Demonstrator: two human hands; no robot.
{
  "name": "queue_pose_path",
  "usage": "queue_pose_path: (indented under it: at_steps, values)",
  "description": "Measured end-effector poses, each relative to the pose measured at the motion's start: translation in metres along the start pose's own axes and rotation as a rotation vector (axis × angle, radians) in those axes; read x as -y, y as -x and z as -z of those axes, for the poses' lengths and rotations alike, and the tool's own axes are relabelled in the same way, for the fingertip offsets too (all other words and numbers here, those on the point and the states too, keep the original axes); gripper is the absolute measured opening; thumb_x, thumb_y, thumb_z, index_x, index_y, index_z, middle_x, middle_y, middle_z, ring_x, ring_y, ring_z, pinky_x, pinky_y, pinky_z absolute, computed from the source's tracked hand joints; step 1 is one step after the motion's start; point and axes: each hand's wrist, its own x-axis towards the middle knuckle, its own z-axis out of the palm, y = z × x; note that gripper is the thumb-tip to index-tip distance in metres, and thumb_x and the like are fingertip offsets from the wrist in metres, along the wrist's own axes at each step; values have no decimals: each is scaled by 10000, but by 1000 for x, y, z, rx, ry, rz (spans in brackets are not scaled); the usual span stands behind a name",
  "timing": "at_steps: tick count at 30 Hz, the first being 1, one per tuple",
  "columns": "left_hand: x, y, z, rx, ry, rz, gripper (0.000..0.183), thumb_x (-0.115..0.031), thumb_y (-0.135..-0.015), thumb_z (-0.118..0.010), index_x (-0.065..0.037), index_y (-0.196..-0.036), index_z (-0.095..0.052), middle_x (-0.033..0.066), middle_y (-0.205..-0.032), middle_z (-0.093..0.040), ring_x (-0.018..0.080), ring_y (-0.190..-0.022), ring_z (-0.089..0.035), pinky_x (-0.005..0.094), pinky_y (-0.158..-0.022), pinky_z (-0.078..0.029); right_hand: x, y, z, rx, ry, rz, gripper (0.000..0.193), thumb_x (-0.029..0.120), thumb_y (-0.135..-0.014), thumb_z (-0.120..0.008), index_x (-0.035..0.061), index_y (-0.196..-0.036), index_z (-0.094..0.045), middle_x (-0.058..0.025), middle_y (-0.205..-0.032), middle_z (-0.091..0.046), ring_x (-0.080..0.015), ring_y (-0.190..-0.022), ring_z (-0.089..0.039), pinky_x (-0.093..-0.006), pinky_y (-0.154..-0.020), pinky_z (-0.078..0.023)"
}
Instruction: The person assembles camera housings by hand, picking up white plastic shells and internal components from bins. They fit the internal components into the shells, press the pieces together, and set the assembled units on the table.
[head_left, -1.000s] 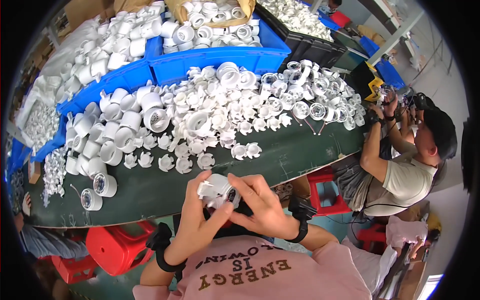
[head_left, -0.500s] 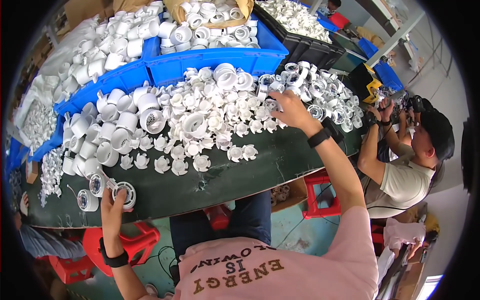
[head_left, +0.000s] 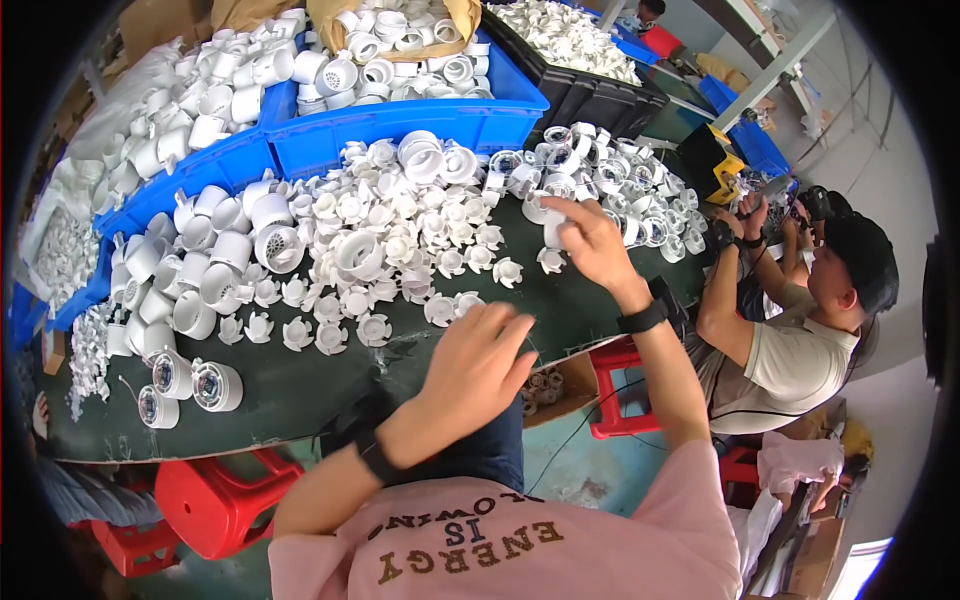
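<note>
My right hand [head_left: 597, 248] is at the right-hand heap, its fingers closed on a white round housing [head_left: 553, 232] with a clear-looking face. Over the front middle of the table my left hand [head_left: 477, 362] is held with its fingers stretched out and nothing in it. Three assembled white housings with dark inner parts stand together at the left front, one of them the nearest housing [head_left: 217, 386]. A broad pile of small white fan wheels [head_left: 400, 215] lies in front of both hands. Similar housings with clear faces [head_left: 650, 190] are heaped beyond my right hand.
Blue bins [head_left: 400, 130] full of white cups line the back. A black crate [head_left: 590, 100] holds more small white parts. Empty white cups [head_left: 220, 285] are piled at the left. Red stools [head_left: 215, 505] stand under the table edge. A co-worker [head_left: 790, 340] sits at the right.
My left hand has let go of the housing at the left front and swung right to the middle. My right hand has drawn slightly back toward me with a housing. The view has shifted a little.
</note>
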Motion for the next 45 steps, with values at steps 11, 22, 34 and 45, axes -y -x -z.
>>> queue_pose_path:
  at_steps: [11,22,34,45]
  values:
    - [81,-91,-133,55,-415,-146,210,-227,-810,-666,-32,-852,-601,118,-772,-569,271,-752,-587,378,-600,-459,-24,118,-13,-422,-985,-564,130,104,-898,-557,55,-954,-450,-86,-989,-590,-178,-907,-610,-386,-846,-536]
    - [75,-96,-97,135,-212,25,195,-207,-853,-621,-30,-771,-631,146,-747,-607,335,-697,-611,445,-593,-474,-13,109,-30,-406,-813,-477,274,176,-881,-697,60,-915,-451,-104,-1045,-615,-94,-848,-547,-239,-782,-459]
    - [-2,104,36,85,262,260,83,-3,-799,-614,-21,-877,-635,109,-659,-548,278,-562,-532,355,-520,-408,4,76,-53,-106,-288,-117,488,325,-1002,-440,11,-1376,-440,-213,-1262,-495,-319,-1148,-446,-373,-1011,-333]
    - [3,129,49,-109,273,531,57,15,-834,-598,16,-877,-636,95,-643,-539,188,-526,-502,297,-497,-372,5,77,-56,-77,-136,-92,432,260,-1004,-441,15,-1360,-461,-174,-1263,-498,-269,-1132,-468,-346,-998,-344]
